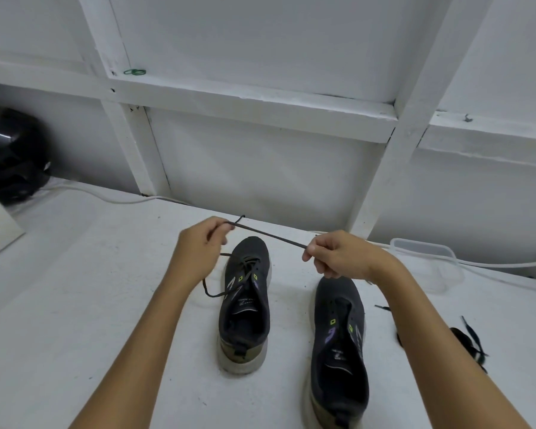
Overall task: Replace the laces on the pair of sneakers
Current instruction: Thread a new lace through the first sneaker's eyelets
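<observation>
Left hand (200, 246), right hand (334, 255), pinching taut lace (270, 235), sneaker print unreadable

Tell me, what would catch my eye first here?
Two hands, the left hand and right hand, pinch a dark lace taut above the white table. Below them stand two dark sneakers: the left sneaker partly laced, the right sneaker bare of laces.

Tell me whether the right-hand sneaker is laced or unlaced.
Unlaced. The right sneaker shows bare eyelets and an open tongue; the left sneaker has a lace threaded.
</observation>
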The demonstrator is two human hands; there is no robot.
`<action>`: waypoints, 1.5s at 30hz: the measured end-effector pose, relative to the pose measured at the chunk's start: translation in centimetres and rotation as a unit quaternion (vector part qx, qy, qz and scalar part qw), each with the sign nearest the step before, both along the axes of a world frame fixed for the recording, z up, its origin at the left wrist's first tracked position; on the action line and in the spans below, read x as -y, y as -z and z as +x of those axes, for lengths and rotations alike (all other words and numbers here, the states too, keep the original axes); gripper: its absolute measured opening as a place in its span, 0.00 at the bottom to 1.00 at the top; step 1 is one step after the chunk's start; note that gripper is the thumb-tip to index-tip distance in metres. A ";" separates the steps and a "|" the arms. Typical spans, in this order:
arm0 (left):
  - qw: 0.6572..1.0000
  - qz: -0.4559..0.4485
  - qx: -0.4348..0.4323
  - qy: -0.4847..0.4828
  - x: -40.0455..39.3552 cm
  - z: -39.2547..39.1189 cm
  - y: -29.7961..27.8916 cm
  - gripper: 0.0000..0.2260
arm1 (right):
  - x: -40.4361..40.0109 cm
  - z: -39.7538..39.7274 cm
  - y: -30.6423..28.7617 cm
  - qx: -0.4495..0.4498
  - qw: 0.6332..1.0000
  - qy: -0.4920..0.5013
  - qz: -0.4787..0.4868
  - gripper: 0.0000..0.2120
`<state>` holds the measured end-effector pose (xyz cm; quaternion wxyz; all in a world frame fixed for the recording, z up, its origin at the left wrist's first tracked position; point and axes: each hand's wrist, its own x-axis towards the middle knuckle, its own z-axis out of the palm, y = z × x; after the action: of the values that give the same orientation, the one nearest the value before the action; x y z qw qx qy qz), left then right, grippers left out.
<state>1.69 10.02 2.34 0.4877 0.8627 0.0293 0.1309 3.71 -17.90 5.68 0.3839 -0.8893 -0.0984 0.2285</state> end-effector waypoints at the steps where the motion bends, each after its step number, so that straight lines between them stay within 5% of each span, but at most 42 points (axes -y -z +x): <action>1: 1.000 -0.007 -0.003 -0.027 -0.6 0.2 0.1 0.08 | 0.4 0.0 0.2 -0.002 1.000 0.004 -0.010 0.14; 10: 0.992 0.080 0.007 -0.098 -2.8 0.7 1.7 0.08 | 2.7 -0.3 1.5 -0.014 0.996 0.078 -0.039 0.14; 14: 0.977 0.181 -0.044 -0.105 -2.4 1.1 2.3 0.10 | 3.1 -0.4 1.7 0.034 0.973 0.165 0.159 0.08; 18: 0.997 0.035 -0.053 -0.042 0.5 1.5 0.9 0.06 | 2.4 -0.4 0.6 0.070 0.916 0.203 0.339 0.04; 22: 0.995 -0.050 -0.062 0.056 3.7 2.6 -1.5 0.05 | 1.6 -0.8 -0.3 0.019 0.925 0.125 0.359 0.08; 29: 0.923 -0.250 -0.141 0.256 7.6 4.8 -3.8 0.07 | 0.7 -1.7 0.9 -0.029 0.911 0.045 0.408 0.05; 32: 0.930 -0.152 -0.180 0.282 7.3 5.0 -2.9 0.09 | 0.6 -1.6 0.9 -0.044 0.872 0.065 0.482 0.12; 37: 0.979 0.006 -0.155 0.133 4.6 4.5 -0.7 0.08 | -0.6 -1.8 1.6 -0.082 0.875 0.091 0.468 0.18; 45: 0.976 0.129 -0.146 0.095 1.3 1.8 2.3 0.04 | -5.5 -1.0 4.2 -0.171 0.871 0.253 0.384 0.04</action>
<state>3.52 8.75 0.05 0.3730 0.9269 0.0015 -0.0409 2.73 -12.38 1.44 0.7505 -0.6135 0.1175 0.2158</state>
